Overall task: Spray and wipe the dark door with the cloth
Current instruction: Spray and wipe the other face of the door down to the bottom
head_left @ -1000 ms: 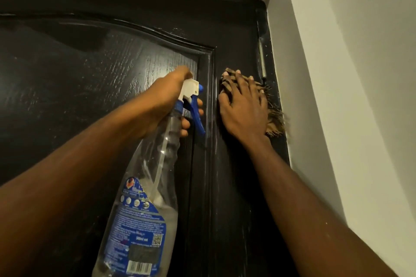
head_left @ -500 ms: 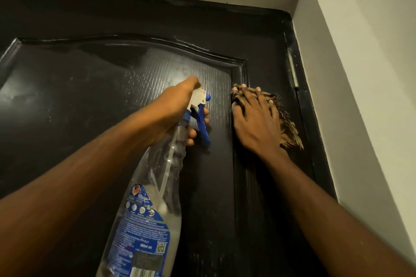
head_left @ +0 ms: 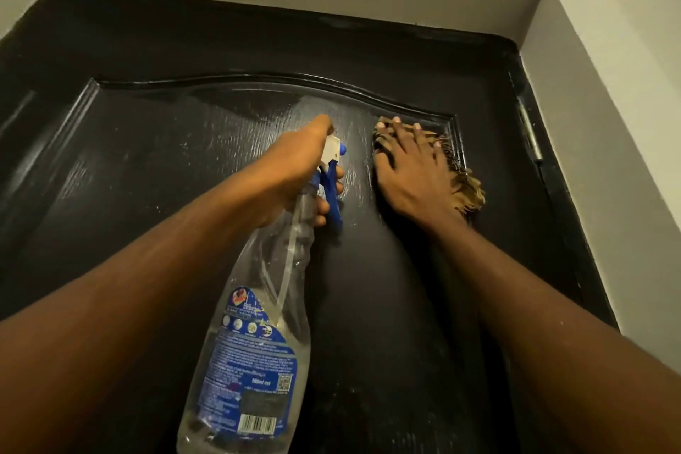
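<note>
The dark door fills the view, with a raised arched panel and fine droplets across its top half. My left hand grips the neck of a clear spray bottle with a blue trigger and blue label, its nozzle aimed at the panel. My right hand lies flat with fingers spread, pressing a brown striped, fringed cloth against the panel's upper right corner. Most of the cloth is hidden under the hand.
A black door frame runs down the right side with a metal hinge near the top. Pale walls enclose the recess on the right and above.
My right hand and cloth slid left, from the door's right stile onto the inner panel's corner. The view swung so that more of the door's left side and top shows.
</note>
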